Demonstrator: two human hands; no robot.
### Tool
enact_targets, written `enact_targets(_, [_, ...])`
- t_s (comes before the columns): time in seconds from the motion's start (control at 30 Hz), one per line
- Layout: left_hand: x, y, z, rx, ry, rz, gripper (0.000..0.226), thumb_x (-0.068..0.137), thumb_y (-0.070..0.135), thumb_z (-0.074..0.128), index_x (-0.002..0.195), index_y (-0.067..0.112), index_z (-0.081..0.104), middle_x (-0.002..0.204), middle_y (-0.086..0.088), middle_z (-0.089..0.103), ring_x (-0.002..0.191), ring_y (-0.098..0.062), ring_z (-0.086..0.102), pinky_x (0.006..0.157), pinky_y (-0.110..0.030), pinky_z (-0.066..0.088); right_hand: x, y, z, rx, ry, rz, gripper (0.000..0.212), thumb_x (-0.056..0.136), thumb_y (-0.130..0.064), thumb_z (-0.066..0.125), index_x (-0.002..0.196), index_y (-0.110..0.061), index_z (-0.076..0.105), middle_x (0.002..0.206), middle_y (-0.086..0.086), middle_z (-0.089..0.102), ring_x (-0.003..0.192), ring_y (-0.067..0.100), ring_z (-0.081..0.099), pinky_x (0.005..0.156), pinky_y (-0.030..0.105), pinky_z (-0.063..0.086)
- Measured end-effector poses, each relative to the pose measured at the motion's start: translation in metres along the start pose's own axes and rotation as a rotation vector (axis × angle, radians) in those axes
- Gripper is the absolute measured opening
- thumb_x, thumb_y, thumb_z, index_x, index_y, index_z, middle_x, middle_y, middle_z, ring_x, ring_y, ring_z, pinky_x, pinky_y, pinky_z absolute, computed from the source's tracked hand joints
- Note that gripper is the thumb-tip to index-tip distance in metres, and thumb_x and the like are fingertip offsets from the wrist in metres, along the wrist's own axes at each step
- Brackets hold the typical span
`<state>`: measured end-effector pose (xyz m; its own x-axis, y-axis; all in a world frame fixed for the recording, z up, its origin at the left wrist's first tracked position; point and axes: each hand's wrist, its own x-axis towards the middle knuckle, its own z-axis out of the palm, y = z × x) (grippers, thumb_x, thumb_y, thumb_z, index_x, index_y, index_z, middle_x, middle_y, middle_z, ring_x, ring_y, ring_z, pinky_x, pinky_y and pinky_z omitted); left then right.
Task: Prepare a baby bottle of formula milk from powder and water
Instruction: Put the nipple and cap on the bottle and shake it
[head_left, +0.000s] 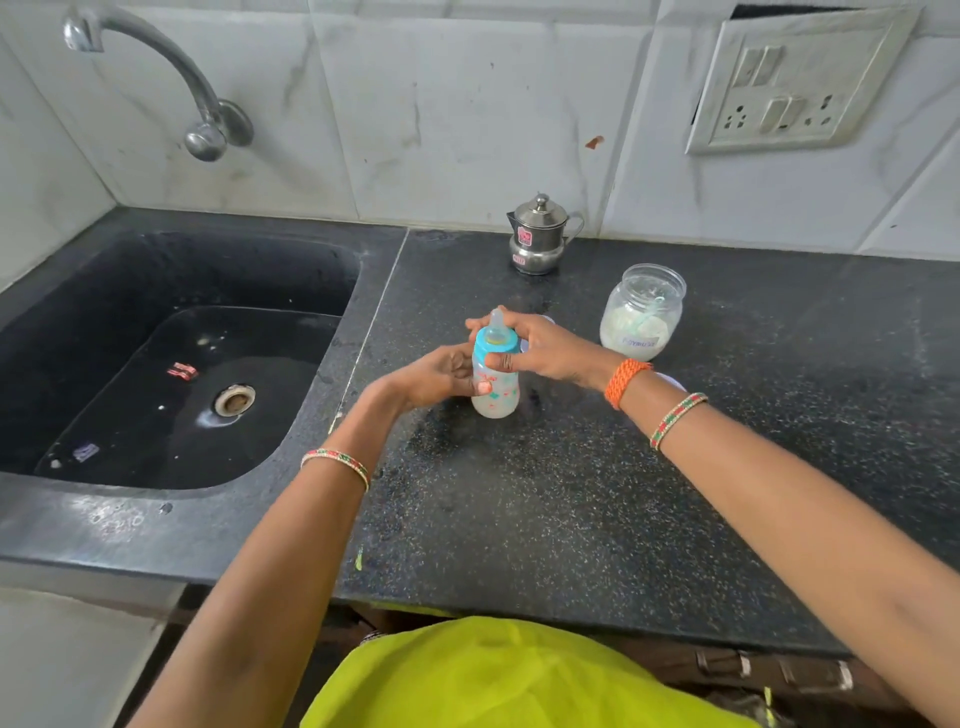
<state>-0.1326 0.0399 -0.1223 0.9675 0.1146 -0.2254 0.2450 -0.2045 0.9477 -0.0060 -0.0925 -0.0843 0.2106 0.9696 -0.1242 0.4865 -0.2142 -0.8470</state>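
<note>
A baby bottle (497, 397) with a blue collar and clear teat stands upright on the black counter (571, 493), holding whitish liquid. My left hand (441, 375) grips its body from the left. My right hand (540, 345) curls round the blue collar at the top, thumb in front. To the right an open glass jar (641, 319) holds white powder with a scoop inside. A small lidded steel pot (540, 236) stands at the back by the wall.
A black sink (171, 364) with shallow water and a drain lies to the left, under a steel tap (156, 73). White lids peek out behind my right wrist (672, 382). A switchboard (795, 83) is on the tiled wall.
</note>
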Motion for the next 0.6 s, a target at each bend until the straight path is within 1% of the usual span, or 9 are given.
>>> enact_targets(0.03, [-0.001, -0.001, 0.004, -0.011, 0.035, 0.016, 0.045, 0.089, -0.008, 0.053, 0.131, 0.001, 0.042, 0.127, -0.009, 0.055, 0.100, 0.004, 0.063, 0.088, -0.015, 0.050, 0.002, 0.003, 0.003, -0.038, 0.061, 0.006, 0.045, 0.087, -0.021, 0.066, 0.129, -0.015, 0.051, 0.145, 0.008, 0.046, 0.142, 0.021, 0.029, 0.118, 0.055, 0.010])
enact_targets(0.07, [-0.002, -0.004, 0.008, -0.022, 0.070, 0.036, 0.044, 0.088, -0.008, 0.053, 0.131, 0.001, 0.043, 0.125, -0.008, 0.055, 0.100, 0.003, 0.063, 0.089, -0.016, 0.049, 0.004, 0.007, 0.008, -0.110, 0.144, 0.014, 0.044, 0.085, -0.028, 0.067, 0.126, -0.018, 0.053, 0.143, 0.009, 0.048, 0.142, 0.019, 0.029, 0.117, 0.055, -0.001])
enact_targets(0.1, [-0.004, -0.006, 0.014, -0.026, 0.104, 0.061, 0.044, 0.088, -0.007, 0.054, 0.130, 0.001, 0.043, 0.123, -0.007, 0.056, 0.101, 0.002, 0.062, 0.091, -0.016, 0.049, 0.004, 0.012, 0.015, -0.181, 0.232, 0.019, 0.044, 0.082, -0.035, 0.067, 0.122, -0.021, 0.055, 0.142, 0.010, 0.049, 0.142, 0.018, 0.028, 0.115, 0.052, -0.014])
enact_targets(0.17, [-0.005, -0.012, 0.024, 0.004, 0.176, 0.110, 0.045, 0.087, -0.004, 0.058, 0.130, 0.003, 0.044, 0.120, -0.003, 0.058, 0.104, -0.002, 0.060, 0.095, -0.018, 0.047, -0.001, 0.013, 0.029, -0.215, 0.385, 0.011, 0.046, 0.078, -0.039, 0.066, 0.119, -0.020, 0.056, 0.143, 0.012, 0.048, 0.144, 0.017, 0.023, 0.112, 0.042, -0.023])
enact_targets(0.3, [-0.005, -0.016, 0.034, 0.049, 0.302, 0.166, 0.043, 0.085, 0.000, 0.063, 0.126, 0.003, 0.048, 0.116, -0.005, 0.060, 0.108, -0.013, 0.058, 0.098, -0.026, 0.047, -0.010, 0.002, 0.049, -0.179, 0.602, 0.018, 0.048, 0.085, -0.024, 0.066, 0.128, -0.007, 0.052, 0.144, 0.015, 0.045, 0.144, 0.025, 0.004, 0.118, 0.043, -0.010])
enact_targets(0.37, [-0.006, -0.021, 0.038, 0.098, 0.388, 0.180, 0.040, 0.083, 0.003, 0.065, 0.121, 0.006, 0.051, 0.115, -0.006, 0.061, 0.110, -0.019, 0.059, 0.100, -0.033, 0.047, -0.008, 0.000, 0.062, -0.172, 0.711, 0.006, 0.041, 0.084, -0.023, 0.066, 0.122, -0.010, 0.055, 0.138, 0.016, 0.050, 0.144, 0.029, 0.008, 0.118, 0.049, 0.006])
enact_targets(0.43, [-0.009, -0.023, 0.047, 0.101, 0.487, 0.199, 0.039, 0.077, 0.009, 0.063, 0.115, 0.009, 0.055, 0.109, -0.004, 0.064, 0.103, -0.016, 0.062, 0.092, -0.027, 0.050, -0.002, -0.001, 0.079, -0.094, 0.873, -0.008, 0.036, 0.080, -0.022, 0.067, 0.114, -0.012, 0.059, 0.129, 0.016, 0.057, 0.142, 0.023, 0.014, 0.115, 0.051, 0.019])
enact_targets(0.53, [-0.010, -0.023, 0.060, 0.076, 0.640, 0.216, 0.023, 0.083, 0.005, 0.062, 0.105, 0.008, 0.058, 0.091, 0.005, 0.064, 0.080, 0.001, 0.060, 0.068, -0.007, 0.046, 0.013, -0.012, 0.097, 0.014, 1.102, 0.016, 0.030, 0.077, -0.019, 0.069, 0.105, -0.011, 0.061, 0.113, 0.007, 0.065, 0.134, 0.018, 0.033, 0.119, 0.046, 0.010])
enact_targets(0.6, [-0.010, -0.021, 0.066, 0.070, 0.710, 0.189, 0.015, 0.088, 0.003, 0.060, 0.102, 0.006, 0.059, 0.084, 0.012, 0.062, 0.071, 0.007, 0.058, 0.061, -0.004, 0.042, 0.019, -0.016, 0.100, 0.022, 1.149, 0.058, 0.031, 0.077, -0.022, 0.068, 0.105, -0.014, 0.058, 0.109, 0.001, 0.066, 0.127, 0.021, 0.048, 0.120, 0.038, 0.000])
